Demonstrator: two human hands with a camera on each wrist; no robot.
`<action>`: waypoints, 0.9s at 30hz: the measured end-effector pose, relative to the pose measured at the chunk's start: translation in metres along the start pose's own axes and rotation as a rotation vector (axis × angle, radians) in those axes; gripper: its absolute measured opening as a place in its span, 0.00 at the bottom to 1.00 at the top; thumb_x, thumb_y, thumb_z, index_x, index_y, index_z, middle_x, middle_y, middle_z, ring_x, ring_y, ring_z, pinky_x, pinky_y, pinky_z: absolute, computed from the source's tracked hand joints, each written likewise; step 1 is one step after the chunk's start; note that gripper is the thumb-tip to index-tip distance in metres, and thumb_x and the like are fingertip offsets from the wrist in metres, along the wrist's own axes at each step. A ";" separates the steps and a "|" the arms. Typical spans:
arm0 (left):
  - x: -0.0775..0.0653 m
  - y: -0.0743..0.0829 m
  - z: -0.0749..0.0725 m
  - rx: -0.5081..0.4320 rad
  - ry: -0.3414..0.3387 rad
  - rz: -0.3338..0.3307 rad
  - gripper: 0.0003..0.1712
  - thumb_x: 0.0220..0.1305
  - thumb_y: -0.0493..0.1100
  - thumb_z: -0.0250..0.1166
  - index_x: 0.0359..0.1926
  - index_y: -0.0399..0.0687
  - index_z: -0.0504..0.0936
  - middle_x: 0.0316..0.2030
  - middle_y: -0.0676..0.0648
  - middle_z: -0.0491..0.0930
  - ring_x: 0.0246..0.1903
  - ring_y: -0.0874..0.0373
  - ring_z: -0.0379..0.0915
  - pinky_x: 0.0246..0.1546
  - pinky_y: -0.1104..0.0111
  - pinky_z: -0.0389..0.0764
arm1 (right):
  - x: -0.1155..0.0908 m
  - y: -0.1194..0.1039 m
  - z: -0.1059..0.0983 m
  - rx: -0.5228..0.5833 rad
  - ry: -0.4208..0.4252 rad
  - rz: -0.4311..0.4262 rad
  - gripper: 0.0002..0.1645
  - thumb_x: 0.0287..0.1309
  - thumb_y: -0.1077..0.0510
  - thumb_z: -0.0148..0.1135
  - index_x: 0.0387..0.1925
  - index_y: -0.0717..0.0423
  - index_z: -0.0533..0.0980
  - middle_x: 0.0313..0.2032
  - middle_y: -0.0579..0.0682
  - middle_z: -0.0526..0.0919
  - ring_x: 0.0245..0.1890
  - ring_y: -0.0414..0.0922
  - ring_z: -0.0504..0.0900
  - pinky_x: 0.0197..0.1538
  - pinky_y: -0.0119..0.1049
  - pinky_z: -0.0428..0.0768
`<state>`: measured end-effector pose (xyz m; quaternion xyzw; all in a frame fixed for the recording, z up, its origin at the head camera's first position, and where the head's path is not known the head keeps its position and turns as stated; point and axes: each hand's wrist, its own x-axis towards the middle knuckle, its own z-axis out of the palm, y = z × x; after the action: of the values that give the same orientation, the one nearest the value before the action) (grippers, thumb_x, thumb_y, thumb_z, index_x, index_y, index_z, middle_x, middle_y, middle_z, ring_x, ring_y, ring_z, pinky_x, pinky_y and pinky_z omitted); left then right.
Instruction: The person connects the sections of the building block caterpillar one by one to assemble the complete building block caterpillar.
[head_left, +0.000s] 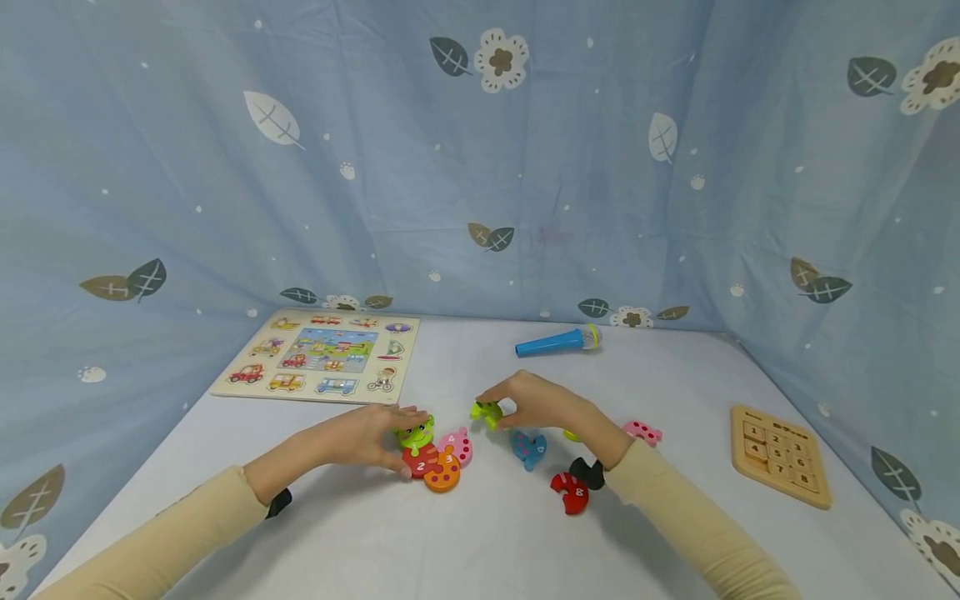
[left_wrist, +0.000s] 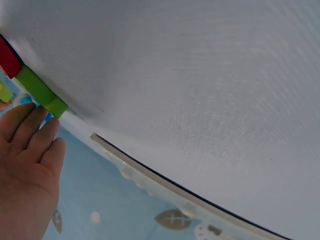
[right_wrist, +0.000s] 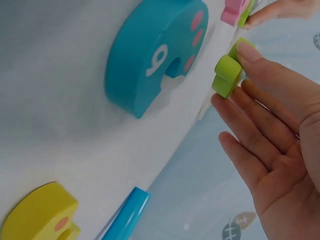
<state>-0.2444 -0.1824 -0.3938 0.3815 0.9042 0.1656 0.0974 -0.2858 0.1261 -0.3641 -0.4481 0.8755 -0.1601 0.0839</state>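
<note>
My right hand pinches a light green puzzle piece between thumb and fingertips, held above the white table. To its left, my left hand has its fingers fairly straight against a green piece with a smiling face, while the thumb lies by the red piece numbered 2. Joined to that red piece are an orange piece numbered 3 and a pink spotted piece numbered 4. A blue piece numbered 6 lies just below the right hand in the head view.
Around the right forearm lie a red piece numbered 8, a black piece, a yellow piece and a pink piece. Farther back are a picture puzzle board and a blue toy microphone. A wooden number board sits at right.
</note>
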 end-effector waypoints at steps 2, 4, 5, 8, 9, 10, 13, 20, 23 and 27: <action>0.000 0.000 0.000 0.006 0.003 0.001 0.50 0.48 0.66 0.71 0.68 0.47 0.69 0.66 0.49 0.68 0.67 0.50 0.61 0.64 0.53 0.65 | 0.002 -0.001 0.000 -0.005 0.004 -0.003 0.28 0.51 0.62 0.73 0.56 0.60 0.78 0.51 0.51 0.83 0.52 0.44 0.81 0.54 0.39 0.79; 0.001 -0.001 0.000 0.006 0.004 0.001 0.50 0.48 0.66 0.70 0.68 0.47 0.69 0.66 0.49 0.68 0.67 0.50 0.61 0.64 0.53 0.65 | 0.004 -0.003 0.001 -0.011 0.002 -0.005 0.28 0.51 0.61 0.73 0.56 0.60 0.78 0.51 0.50 0.83 0.51 0.43 0.81 0.54 0.38 0.79; 0.001 -0.001 0.000 0.005 0.005 0.002 0.50 0.48 0.66 0.70 0.68 0.47 0.69 0.66 0.49 0.68 0.66 0.50 0.61 0.64 0.53 0.65 | 0.005 -0.004 0.001 -0.014 0.000 -0.006 0.28 0.51 0.62 0.73 0.55 0.60 0.78 0.51 0.50 0.83 0.51 0.43 0.81 0.54 0.37 0.79; 0.000 -0.001 0.000 0.000 0.004 0.001 0.50 0.48 0.66 0.71 0.68 0.47 0.69 0.66 0.49 0.68 0.66 0.50 0.61 0.64 0.53 0.65 | 0.009 -0.007 0.003 -0.013 -0.018 -0.002 0.27 0.51 0.61 0.73 0.55 0.59 0.79 0.51 0.49 0.83 0.52 0.42 0.81 0.54 0.36 0.79; 0.000 -0.001 0.000 0.000 0.004 0.002 0.50 0.48 0.66 0.71 0.68 0.47 0.69 0.66 0.49 0.68 0.66 0.49 0.61 0.64 0.53 0.65 | 0.009 -0.008 0.004 -0.013 -0.024 0.001 0.27 0.51 0.61 0.73 0.55 0.59 0.79 0.52 0.49 0.83 0.52 0.42 0.80 0.54 0.36 0.79; 0.000 -0.001 0.000 0.000 0.006 0.004 0.50 0.48 0.66 0.71 0.68 0.47 0.69 0.66 0.48 0.68 0.66 0.49 0.61 0.64 0.53 0.65 | 0.010 -0.009 0.005 -0.011 -0.031 0.006 0.28 0.51 0.61 0.73 0.56 0.58 0.79 0.52 0.49 0.82 0.52 0.41 0.80 0.54 0.36 0.79; 0.000 -0.002 0.001 0.006 0.009 0.007 0.50 0.48 0.66 0.71 0.68 0.47 0.69 0.66 0.49 0.68 0.66 0.49 0.61 0.64 0.53 0.65 | 0.012 -0.011 0.008 -0.003 -0.039 0.013 0.28 0.52 0.60 0.73 0.56 0.57 0.79 0.53 0.48 0.82 0.53 0.41 0.80 0.54 0.36 0.78; 0.000 -0.003 0.001 -0.011 0.014 0.015 0.50 0.48 0.66 0.70 0.68 0.46 0.69 0.66 0.48 0.68 0.66 0.49 0.62 0.63 0.53 0.66 | 0.015 -0.012 0.013 0.019 -0.038 -0.007 0.27 0.51 0.60 0.73 0.55 0.57 0.79 0.52 0.47 0.83 0.52 0.39 0.80 0.54 0.35 0.78; 0.000 -0.003 0.002 -0.019 0.014 0.013 0.50 0.48 0.67 0.70 0.68 0.47 0.69 0.66 0.48 0.68 0.66 0.49 0.62 0.64 0.52 0.65 | 0.017 -0.012 0.014 0.020 -0.046 -0.010 0.27 0.51 0.59 0.74 0.55 0.56 0.79 0.51 0.46 0.83 0.51 0.38 0.81 0.53 0.33 0.78; 0.000 -0.005 0.003 -0.018 0.015 0.012 0.51 0.48 0.68 0.69 0.68 0.48 0.69 0.66 0.48 0.68 0.66 0.49 0.62 0.64 0.52 0.65 | 0.021 -0.013 0.014 0.015 -0.055 -0.017 0.27 0.50 0.59 0.74 0.55 0.57 0.80 0.50 0.47 0.83 0.50 0.38 0.81 0.53 0.32 0.79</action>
<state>-0.2463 -0.1851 -0.3981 0.3847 0.9012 0.1770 0.0928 -0.2843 0.0994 -0.3728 -0.4592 0.8677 -0.1552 0.1100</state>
